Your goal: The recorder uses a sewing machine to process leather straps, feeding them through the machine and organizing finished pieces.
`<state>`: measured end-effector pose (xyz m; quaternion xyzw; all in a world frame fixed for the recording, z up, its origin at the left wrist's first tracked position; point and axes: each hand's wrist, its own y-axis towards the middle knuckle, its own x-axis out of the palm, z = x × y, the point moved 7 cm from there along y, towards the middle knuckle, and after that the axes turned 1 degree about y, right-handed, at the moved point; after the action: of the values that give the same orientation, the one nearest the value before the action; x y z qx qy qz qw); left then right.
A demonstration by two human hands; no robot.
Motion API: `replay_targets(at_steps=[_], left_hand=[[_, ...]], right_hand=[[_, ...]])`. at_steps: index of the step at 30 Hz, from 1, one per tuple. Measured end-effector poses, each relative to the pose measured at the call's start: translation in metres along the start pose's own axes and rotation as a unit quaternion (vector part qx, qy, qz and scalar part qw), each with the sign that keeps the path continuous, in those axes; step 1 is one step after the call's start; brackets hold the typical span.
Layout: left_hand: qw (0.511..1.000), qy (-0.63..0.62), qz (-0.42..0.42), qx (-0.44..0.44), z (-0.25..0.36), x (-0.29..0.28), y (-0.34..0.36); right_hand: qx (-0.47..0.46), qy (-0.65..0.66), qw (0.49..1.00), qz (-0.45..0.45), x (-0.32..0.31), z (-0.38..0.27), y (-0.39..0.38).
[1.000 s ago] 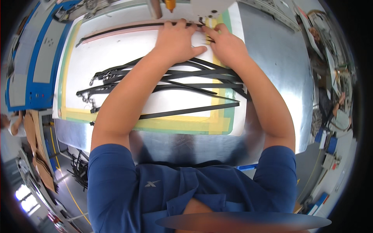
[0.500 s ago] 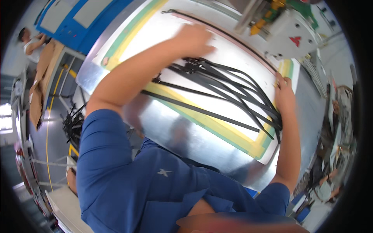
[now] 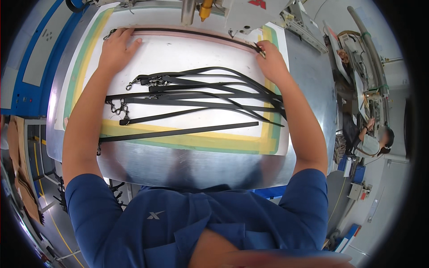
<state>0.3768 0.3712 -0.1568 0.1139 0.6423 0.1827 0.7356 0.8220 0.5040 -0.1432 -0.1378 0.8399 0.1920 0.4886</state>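
A black strap (image 3: 187, 33) with a metal clip (image 3: 109, 33) at its left end lies along a pink strip at the top of a white board (image 3: 80, 134) edged with green and yellow tape. My left hand (image 3: 117, 51) rests at that left end, thumb apart, fingertips on the strap. My right hand (image 3: 270, 60) has its fingers curled on the strap's right end, where a small piece sticks up. Between my forearms several more black straps (image 3: 214, 107) with metal clips lie loosely across the board.
A machine head (image 3: 241, 13) with a metal cylinder and yellow nozzle overhangs the board's back. The metal table (image 3: 187, 167) surrounds it. A blue cabinet (image 3: 20, 71) stands left. At right, a co-worker (image 3: 375, 143) in a cap is by a cluttered bench, beside a metal rail (image 3: 304, 31).
My left hand has moved left along the strap to its clipped end. My right hand has shifted slightly right and down with the strap's end. The view swung and returned.
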Motion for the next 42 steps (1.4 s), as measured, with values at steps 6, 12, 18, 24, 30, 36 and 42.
replay_targets(at_steps=[6,12,18,24,30,36,42], left_hand=[[0.999,0.027,0.02,-0.01,0.001,-0.003,-0.002],[0.998,0.036,0.039,-0.022,-0.003,-0.003,-0.002],[0.998,0.052,0.039,-0.024,-0.004,-0.005,-0.003],[0.996,0.069,0.05,-0.032,0.001,-0.009,-0.005],[0.995,0.085,0.048,-0.017,0.003,-0.005,0.001],[0.995,0.088,0.047,-0.006,0.0,-0.002,-0.001],[0.996,0.078,0.032,-0.01,0.018,0.006,0.001]], right_hand=[[-0.035,-0.061,0.997,-0.016,0.018,-0.025,0.009],[0.007,-0.091,0.996,0.016,0.013,-0.012,0.012],[0.003,-0.025,0.995,0.092,-0.001,0.001,0.01],[-0.006,-0.114,0.992,0.06,0.007,0.001,-0.011],[-0.066,-0.135,0.985,0.081,0.003,0.003,-0.008],[-0.063,-0.143,0.985,0.076,0.007,0.001,-0.01],[-0.055,-0.144,0.986,0.071,-0.001,0.017,-0.017]])
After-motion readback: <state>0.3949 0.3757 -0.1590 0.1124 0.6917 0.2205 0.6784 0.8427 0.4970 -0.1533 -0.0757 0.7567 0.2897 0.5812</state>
